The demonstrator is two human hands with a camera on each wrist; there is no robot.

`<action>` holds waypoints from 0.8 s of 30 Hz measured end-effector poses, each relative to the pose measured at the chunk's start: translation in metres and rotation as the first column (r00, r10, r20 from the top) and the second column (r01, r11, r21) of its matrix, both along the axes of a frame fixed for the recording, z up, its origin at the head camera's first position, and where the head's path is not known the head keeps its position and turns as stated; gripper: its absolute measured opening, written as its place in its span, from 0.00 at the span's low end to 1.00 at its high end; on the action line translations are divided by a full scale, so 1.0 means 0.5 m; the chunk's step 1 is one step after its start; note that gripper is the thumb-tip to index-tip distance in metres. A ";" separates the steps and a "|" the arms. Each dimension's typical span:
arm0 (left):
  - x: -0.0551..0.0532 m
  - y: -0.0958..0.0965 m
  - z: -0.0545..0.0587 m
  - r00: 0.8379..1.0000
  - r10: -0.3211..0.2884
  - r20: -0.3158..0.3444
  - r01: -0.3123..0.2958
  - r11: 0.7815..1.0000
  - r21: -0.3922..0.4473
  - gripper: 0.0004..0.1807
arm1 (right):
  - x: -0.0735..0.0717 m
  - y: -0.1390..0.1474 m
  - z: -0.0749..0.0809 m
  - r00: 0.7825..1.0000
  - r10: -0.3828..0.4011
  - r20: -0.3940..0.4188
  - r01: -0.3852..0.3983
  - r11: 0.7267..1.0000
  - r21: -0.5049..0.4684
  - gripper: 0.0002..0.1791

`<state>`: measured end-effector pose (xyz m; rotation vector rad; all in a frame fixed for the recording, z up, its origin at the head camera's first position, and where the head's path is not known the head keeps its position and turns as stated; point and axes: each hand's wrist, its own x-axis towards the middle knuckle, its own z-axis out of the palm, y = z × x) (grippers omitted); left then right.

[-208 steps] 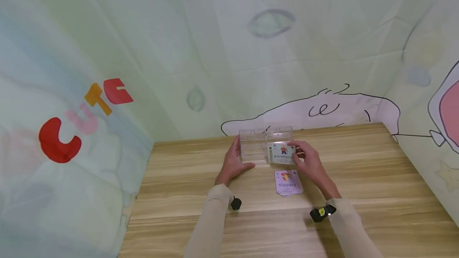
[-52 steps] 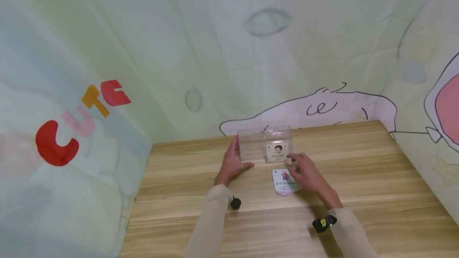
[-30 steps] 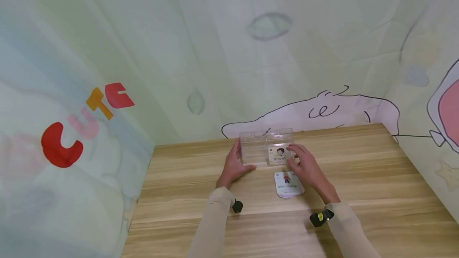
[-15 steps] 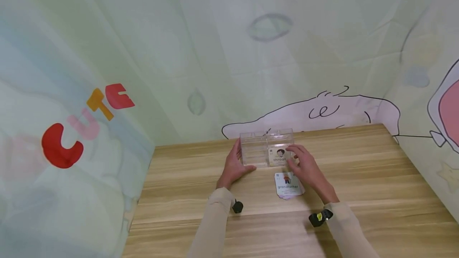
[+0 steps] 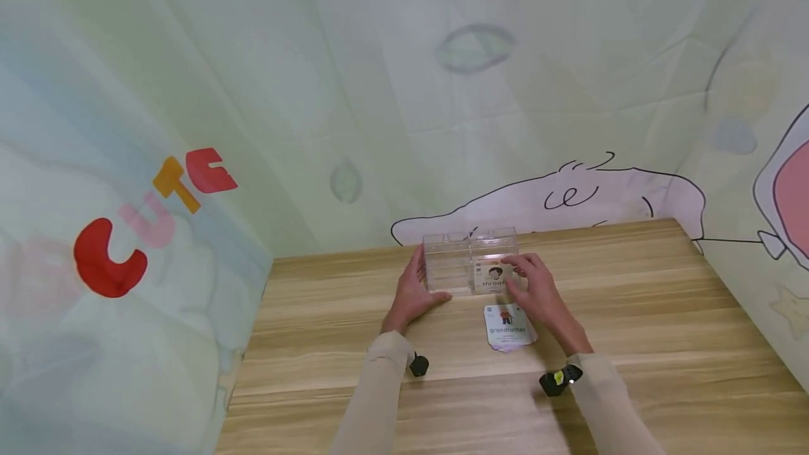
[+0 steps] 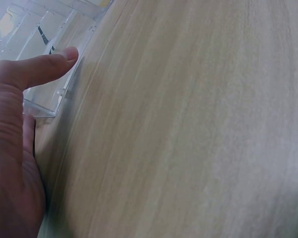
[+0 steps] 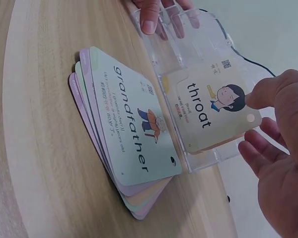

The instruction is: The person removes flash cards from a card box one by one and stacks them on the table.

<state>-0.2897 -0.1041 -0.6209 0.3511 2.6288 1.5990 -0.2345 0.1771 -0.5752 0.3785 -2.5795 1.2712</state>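
Observation:
My left hand [image 5: 413,295] grips the left side of a clear plastic box [image 5: 447,274], with its thumb along the front edge. The box has two sections. In its right section stands a flash card marked "throat" [image 7: 208,104], with at least one more card edge behind it. My right hand [image 5: 537,295] pinches that card near its top edge, thumb on the picture side; the index fingertip is hidden in the right wrist view. Just in front of the box lies a fanned stack of flash cards with "grandfather" [image 7: 134,119] on top.
The wooden table [image 5: 329,343] reaches back to a printed curtain [image 5: 392,90] right behind the box. Black wrist cameras [image 5: 418,365] hang near both wrists, above the tabletop.
Seconds ago the right hand held the grandfather card at the box; now it tops the stack, where slippers was. The right hand has since taken the throat card, tilting its top slightly forward.

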 end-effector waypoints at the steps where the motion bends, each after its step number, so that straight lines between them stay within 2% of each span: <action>1: 0.000 0.000 0.000 1.000 0.001 0.001 -0.001 1.000 0.000 0.70 | 0.000 0.000 -0.001 1.000 0.001 -0.007 -0.001 1.000 -0.007 0.21; 7: -0.001 -0.002 0.001 1.000 -0.002 0.000 0.002 1.000 0.011 0.70 | -0.002 -0.003 -0.005 1.000 -0.002 -0.004 0.002 0.999 -0.047 0.20; 14: -0.004 -0.002 -0.006 1.000 0.002 -0.002 -0.002 1.000 0.013 0.70 | -0.002 -0.006 -0.021 0.999 0.020 0.038 -0.017 0.996 -0.092 0.20; 24: -0.001 -0.001 -0.002 1.000 0.001 -0.004 -0.001 1.000 0.004 0.69 | -0.004 -0.011 -0.026 0.997 0.008 0.075 0.004 0.989 -0.150 0.12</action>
